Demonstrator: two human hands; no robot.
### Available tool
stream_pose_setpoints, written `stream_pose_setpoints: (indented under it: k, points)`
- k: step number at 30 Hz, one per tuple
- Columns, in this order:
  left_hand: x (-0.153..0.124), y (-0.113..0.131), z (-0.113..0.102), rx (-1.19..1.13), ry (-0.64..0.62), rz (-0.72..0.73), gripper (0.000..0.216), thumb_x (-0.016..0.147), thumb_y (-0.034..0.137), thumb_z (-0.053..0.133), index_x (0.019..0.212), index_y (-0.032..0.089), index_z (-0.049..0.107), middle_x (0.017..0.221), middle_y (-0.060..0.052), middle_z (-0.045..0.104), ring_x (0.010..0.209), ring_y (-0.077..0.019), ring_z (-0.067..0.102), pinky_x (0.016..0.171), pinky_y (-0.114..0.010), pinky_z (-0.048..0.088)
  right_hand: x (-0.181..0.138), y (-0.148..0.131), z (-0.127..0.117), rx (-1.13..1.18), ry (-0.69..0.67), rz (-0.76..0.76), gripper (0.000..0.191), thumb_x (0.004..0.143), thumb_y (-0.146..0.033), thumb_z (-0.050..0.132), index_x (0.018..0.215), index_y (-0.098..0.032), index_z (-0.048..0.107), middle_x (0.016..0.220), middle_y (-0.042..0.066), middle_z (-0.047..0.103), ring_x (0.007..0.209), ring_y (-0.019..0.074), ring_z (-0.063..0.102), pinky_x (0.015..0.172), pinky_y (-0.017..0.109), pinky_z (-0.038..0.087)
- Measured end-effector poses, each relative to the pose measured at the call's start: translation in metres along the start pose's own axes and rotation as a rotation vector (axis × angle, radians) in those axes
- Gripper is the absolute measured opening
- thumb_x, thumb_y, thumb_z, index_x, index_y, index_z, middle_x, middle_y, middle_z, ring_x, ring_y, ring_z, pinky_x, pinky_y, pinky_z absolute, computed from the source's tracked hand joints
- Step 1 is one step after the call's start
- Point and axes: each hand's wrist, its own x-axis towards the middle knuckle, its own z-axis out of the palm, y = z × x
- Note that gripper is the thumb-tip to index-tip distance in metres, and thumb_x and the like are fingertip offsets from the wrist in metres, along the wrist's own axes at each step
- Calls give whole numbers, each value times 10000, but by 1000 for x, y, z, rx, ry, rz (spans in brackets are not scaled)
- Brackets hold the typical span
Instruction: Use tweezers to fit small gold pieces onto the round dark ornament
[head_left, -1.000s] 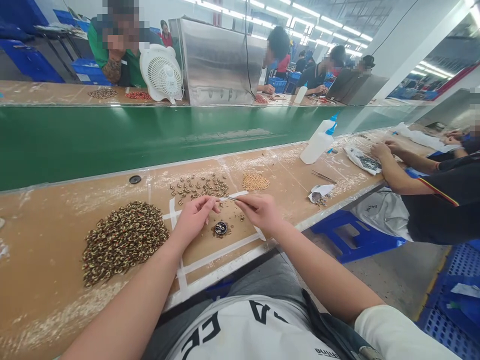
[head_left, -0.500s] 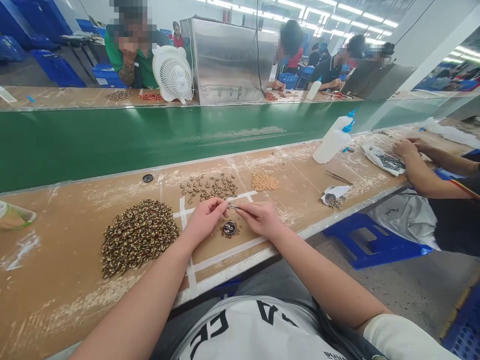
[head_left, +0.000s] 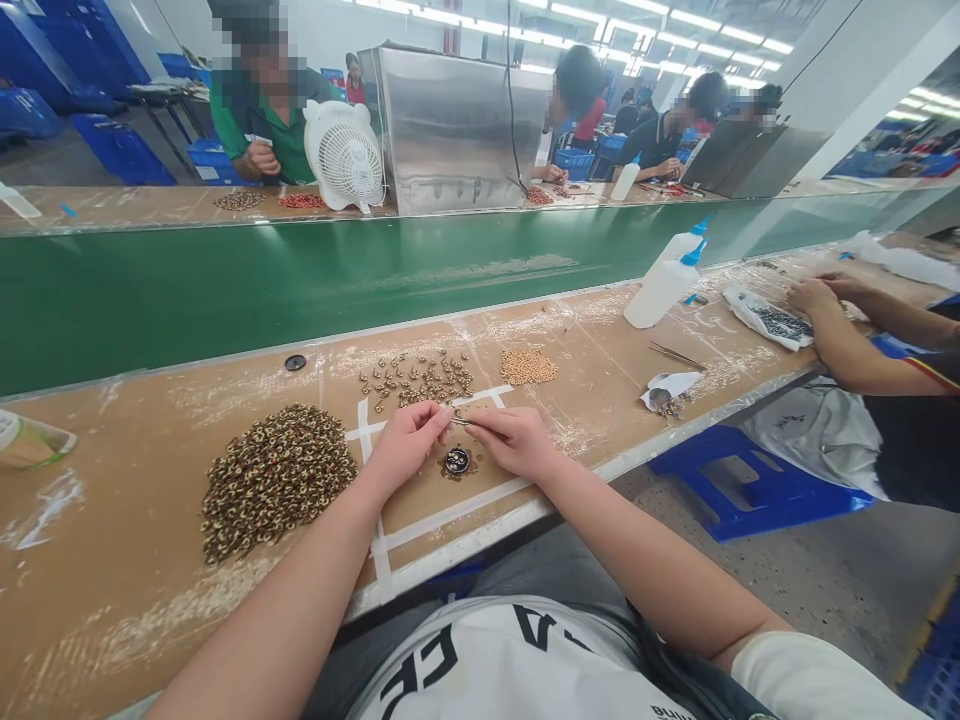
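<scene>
My left hand (head_left: 409, 440) is closed in a pinch, its fingertips around something too small to make out. Thin metal tweezers (head_left: 460, 421) are gripped in my right hand (head_left: 517, 442), with their tip meeting the left fingertips. Just below the hands sits a small round black dish (head_left: 457, 461) with light bits in it, on a wet-looking brown patch. Small brass-coloured metal pieces (head_left: 427, 380) lie scattered beyond my left hand. Farther right is a flat cluster of tan beads (head_left: 529, 366). Left of my forearm rises a large heap of similar brass-coloured pieces (head_left: 277, 475).
Two white squeeze bottles (head_left: 652, 290) with blue tips stand at the right, near loose tweezers (head_left: 677, 356) and a paper scrap (head_left: 671, 388). A black disc (head_left: 295, 362) lies far left. Beyond the table runs a green belt (head_left: 300, 290). A co-worker's hands (head_left: 821, 292) work at right.
My hands stay together above the dish, with only slight movement of the fingers and tweezers. Across the belt, the person in green has lowered a hand from the face.
</scene>
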Motion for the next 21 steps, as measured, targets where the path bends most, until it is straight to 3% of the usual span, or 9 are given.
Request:
stream_pose_setpoints:
  k: [4,10,16,21]
  points:
    - [2,-2,-2,-116,20,-23,485,970,618,630,715,215,543,589,46,478,510,-114,381,520,-255,284,0,-2,1,-18,3,-7,267,1085,-398,606,1144,-269,833,907,44,853,758,189,783,711,291,572]
    - [3,-2,-9,-355,202,-105,502,937,657,637,714,234,484,572,73,389,442,-89,230,450,-244,176,1,-2,-2,44,71,118,272,1063,-418,632,1170,-270,835,982,54,859,784,205,792,738,311,603]
    - [0,-4,-1,-169,114,34,550,1021,641,565,679,217,491,596,36,456,512,-113,399,505,-262,314,4,-1,-3,96,-4,169,267,1064,-405,625,1214,-273,802,1133,58,848,963,237,806,862,341,610]
    - [0,0,1,-355,82,20,434,994,612,643,841,213,569,748,33,573,506,-74,391,496,-244,289,4,0,-4,55,-54,163,276,1095,-361,541,1255,-245,733,1118,69,837,966,235,793,883,340,585]
